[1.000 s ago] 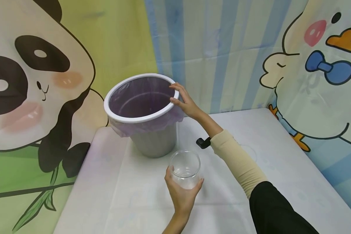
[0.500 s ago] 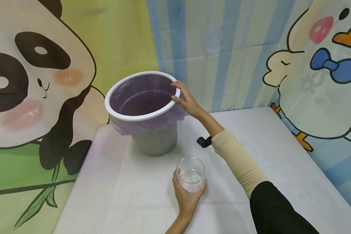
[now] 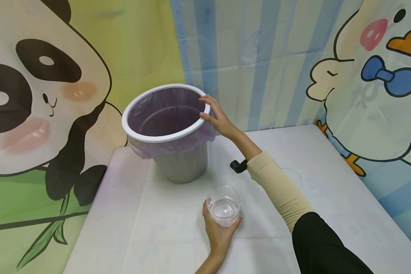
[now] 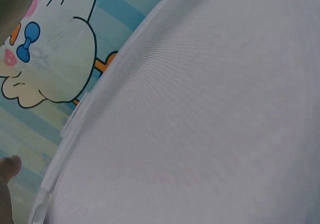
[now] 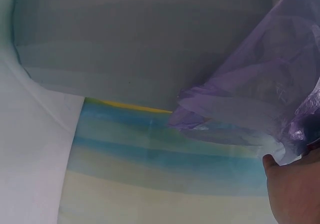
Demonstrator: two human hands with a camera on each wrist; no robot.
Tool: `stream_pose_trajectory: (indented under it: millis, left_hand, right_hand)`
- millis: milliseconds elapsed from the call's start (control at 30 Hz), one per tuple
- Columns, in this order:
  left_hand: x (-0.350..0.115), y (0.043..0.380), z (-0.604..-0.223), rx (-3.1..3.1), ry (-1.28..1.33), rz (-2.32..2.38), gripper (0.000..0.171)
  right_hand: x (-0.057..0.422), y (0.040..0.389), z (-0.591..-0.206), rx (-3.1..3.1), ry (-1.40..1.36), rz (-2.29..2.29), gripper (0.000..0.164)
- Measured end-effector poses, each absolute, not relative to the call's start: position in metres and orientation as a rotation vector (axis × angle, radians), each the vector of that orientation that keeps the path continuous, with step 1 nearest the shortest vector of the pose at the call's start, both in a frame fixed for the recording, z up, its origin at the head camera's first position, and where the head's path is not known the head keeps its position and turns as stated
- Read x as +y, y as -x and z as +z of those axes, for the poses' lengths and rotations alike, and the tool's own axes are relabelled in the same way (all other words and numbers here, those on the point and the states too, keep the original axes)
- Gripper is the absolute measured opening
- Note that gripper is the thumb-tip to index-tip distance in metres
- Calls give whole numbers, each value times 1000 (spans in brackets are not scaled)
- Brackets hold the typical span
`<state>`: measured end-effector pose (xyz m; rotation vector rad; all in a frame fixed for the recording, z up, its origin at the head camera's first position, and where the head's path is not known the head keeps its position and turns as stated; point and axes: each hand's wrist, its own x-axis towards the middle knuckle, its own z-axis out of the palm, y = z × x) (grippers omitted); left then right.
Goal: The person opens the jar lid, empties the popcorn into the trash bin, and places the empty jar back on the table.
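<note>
My left hand [image 3: 219,236] holds a clear, round, open-topped cup [image 3: 224,208] low over the front of the table, thumb and fingers around its side. Whether the cup's base touches the table I cannot tell. Behind it stands a grey waste bin [image 3: 181,167] with a white rim ring [image 3: 150,139] and a purple liner bag [image 3: 168,147] folded out below it. My right hand [image 3: 220,121] grips the ring at its right side. The right wrist view has the bin's wall [image 5: 140,44], the loose bag [image 5: 245,99] and part of the right hand [image 5: 295,189].
A white cloth covers the table [image 3: 164,236]. Printed curtains with a panda [image 3: 85,57] and a duck [image 3: 363,114] hang along the back and sides. A small black piece [image 3: 238,166] juts from beside the right cuff.
The left hand has brought the cup a little to the right and closer to me, then kept it nearly still. The right hand keeps its place on the bin's ring.
</note>
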<state>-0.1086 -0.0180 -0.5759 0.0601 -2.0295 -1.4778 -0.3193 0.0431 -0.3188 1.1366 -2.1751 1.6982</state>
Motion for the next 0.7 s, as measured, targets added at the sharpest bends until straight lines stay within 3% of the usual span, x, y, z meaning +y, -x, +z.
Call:
stream_pose_trajectory:
  millis: [467,700]
  left_hand:
    - [-17,112,-576,-2070,-94,-1478,127]
    - [-20,114,-578,-2059,-53,-1463,136]
  right_hand:
    - [54,324,-318,-2197,-1130,1623,52]
    - [60,344,-329,-2272,-1088,1533,62]
